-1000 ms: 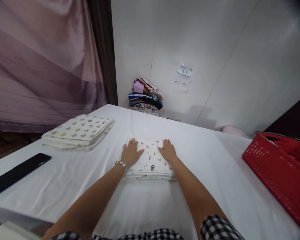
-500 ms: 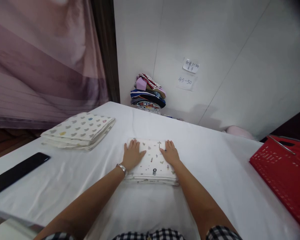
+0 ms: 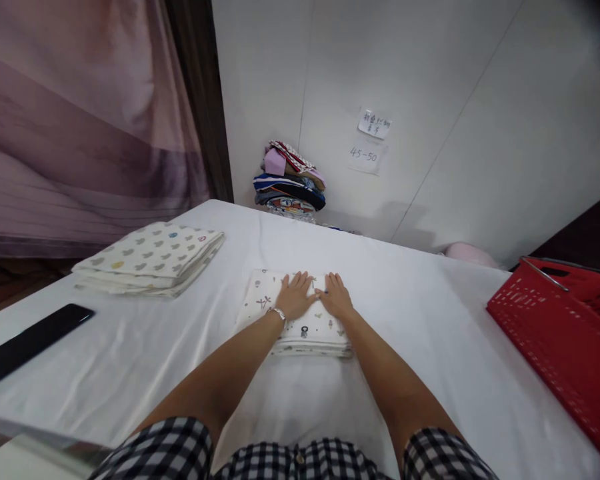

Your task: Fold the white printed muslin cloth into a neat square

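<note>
A folded white cloth [image 3: 260, 293] with small printed figures lies in several layers in front of me. My left hand [image 3: 296, 296] rests flat on its middle, palm down, fingers stretched out. Close beside it, my right hand [image 3: 336, 296] lies flat on the cloth's right part, its fingers also straight. The two thumbs meet or nearly meet. Neither hand grips anything. Under the palms the print is hidden.
Another folded cloth [image 3: 153, 252] with grey shapes lies at the left, behind a long black object [image 3: 30, 343]. A red basket [image 3: 550, 340] stands at the right on the white-covered table [image 3: 420, 347]. Piled fabrics [image 3: 290, 180] sit by the wall beyond the table.
My left hand has slid right, from the cloth's left edge to its middle, beside my right hand. The right hand stays on the right part. The view has shifted slightly.
</note>
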